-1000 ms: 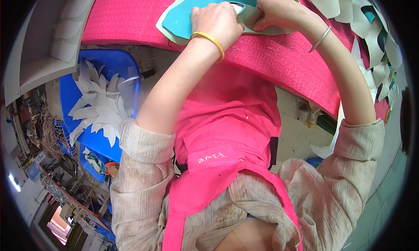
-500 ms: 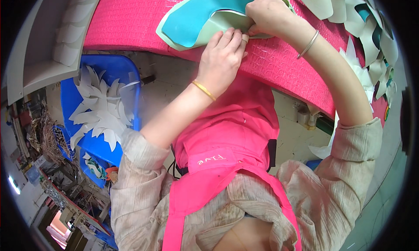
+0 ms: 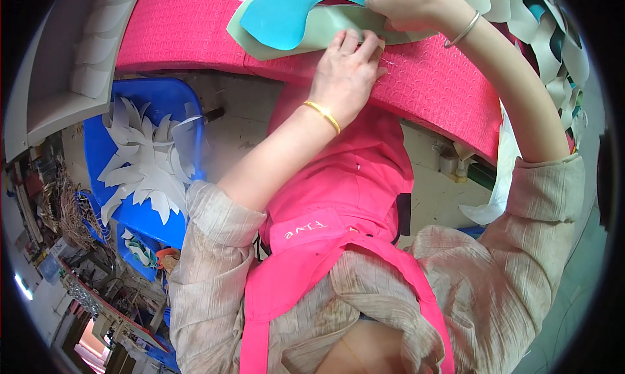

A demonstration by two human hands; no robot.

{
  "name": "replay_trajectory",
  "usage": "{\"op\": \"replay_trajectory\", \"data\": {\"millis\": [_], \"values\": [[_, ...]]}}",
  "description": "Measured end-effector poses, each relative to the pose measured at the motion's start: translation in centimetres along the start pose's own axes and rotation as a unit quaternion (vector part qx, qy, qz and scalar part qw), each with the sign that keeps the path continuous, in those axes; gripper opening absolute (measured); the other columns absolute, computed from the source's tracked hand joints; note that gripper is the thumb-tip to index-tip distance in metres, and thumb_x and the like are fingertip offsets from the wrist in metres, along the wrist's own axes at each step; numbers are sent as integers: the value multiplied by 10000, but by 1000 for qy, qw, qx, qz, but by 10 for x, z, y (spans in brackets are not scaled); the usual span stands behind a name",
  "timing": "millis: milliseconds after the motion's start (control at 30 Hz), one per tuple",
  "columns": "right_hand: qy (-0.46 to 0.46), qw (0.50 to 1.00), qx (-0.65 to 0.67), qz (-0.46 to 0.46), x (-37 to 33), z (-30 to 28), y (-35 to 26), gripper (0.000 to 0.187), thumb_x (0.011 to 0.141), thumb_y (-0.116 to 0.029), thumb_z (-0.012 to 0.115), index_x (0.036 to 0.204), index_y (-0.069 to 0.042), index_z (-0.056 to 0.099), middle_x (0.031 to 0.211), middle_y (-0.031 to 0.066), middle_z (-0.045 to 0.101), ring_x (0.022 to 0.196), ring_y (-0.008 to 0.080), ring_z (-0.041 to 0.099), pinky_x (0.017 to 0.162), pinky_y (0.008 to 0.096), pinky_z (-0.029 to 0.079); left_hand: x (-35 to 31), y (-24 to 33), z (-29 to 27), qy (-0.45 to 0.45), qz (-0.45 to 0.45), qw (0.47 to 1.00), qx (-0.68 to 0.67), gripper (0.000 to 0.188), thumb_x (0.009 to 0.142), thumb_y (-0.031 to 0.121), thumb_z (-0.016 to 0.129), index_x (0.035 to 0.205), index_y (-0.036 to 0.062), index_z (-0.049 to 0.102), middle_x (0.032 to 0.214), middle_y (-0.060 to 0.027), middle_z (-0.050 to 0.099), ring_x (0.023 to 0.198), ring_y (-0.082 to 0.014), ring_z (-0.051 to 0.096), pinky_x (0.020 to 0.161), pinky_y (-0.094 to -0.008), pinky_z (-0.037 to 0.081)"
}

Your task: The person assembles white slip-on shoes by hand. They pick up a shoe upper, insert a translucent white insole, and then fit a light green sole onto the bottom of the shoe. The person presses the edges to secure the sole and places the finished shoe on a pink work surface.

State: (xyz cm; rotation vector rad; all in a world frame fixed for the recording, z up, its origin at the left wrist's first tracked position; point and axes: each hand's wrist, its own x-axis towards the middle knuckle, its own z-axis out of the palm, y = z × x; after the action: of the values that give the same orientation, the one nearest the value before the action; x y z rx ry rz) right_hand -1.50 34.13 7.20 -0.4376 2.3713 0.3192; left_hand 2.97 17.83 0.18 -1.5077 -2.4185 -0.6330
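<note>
As the half-open left hand [image 3: 346, 73] touches one curved teal-and-pale-green sheet [image 3: 278, 17], cropped above, the curled right hand [image 3: 416, 8] hides its grip.

Layered sheets [image 3: 277, 19] lie on the table [image 3: 182, 29].

The place appears to be a workshop. A pink apron [image 3: 332, 234] is worn at a table with a pink textured cover [image 3: 185, 29]. White cut pieces [image 3: 151, 158] lie in a blue plastic container [image 3: 166, 229], other pale curved pieces [image 3: 545, 54] are piled at the right, and crowded shelves [image 3: 127, 292] stand at the lower left.
</note>
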Motion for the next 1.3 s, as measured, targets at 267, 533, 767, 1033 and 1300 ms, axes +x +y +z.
{"op": "replay_trajectory", "data": {"millis": [267, 533, 767, 1033, 1300], "values": [[14, 999, -50, 1, -2, 2, -5, 162, 686, -181, 618, 729, -31, 663, 718, 145, 645, 708, 272, 638, 618, 354, 494, 8, 4, 13, 45, 25, 999, -11, 354, 749, 213, 618, 1068, 64, 581, 1035, -54, 528, 983, -247, 483, 868, -364, 417], [91, 992, -79, 37, -3, 29, 4, 180, 681, -210, 632, 724, -37, 661, 722, 126, 646, 714, 258, 638, 635, 345, 495, 15, 15, 25, 19, -7, 999, -41, 332, 774, 216, 591, 1075, 75, 582, 1059, -53, 501, 1003, -261, 450, 889, -370, 390], [279, 951, 133, 13, -11, 43, 13, 165, 675, -84, 610, 835, -52, 632, 750, 148, 627, 688, 288, 613, 616, 364, 483, 30, 32, 31, 46, -30, 998, -36, 300, 786, 205, 558, 1065, 99, 591, 1014, -42, 496, 982, -241, 456, 939, -370, 327], [243, 968, 56, 20, -53, 93, 40, 340, 659, 23, 569, 993, -33, 589, 908, 155, 610, 837, 256, 606, 720, 353, 486, 50, 29, 36, 28, 163, 972, 166, 140, 681, 145, 535, 708, 81, 656, 876, -69, 563, 884, -198, 517, 819, -313, 365], [274, 944, -157, -97, -46, 46, 30, 169, 774, -70, 556, 926, 4, 567, 949, 157, 579, 894, 251, 572, 741, 317, 462, 63, 9, 32, 66, 256, 948, 177, 92, 633, 105, 541, 655, 62, 619, 762, -45, 536, 775, -185, 520, 745, -279, 401]]}}
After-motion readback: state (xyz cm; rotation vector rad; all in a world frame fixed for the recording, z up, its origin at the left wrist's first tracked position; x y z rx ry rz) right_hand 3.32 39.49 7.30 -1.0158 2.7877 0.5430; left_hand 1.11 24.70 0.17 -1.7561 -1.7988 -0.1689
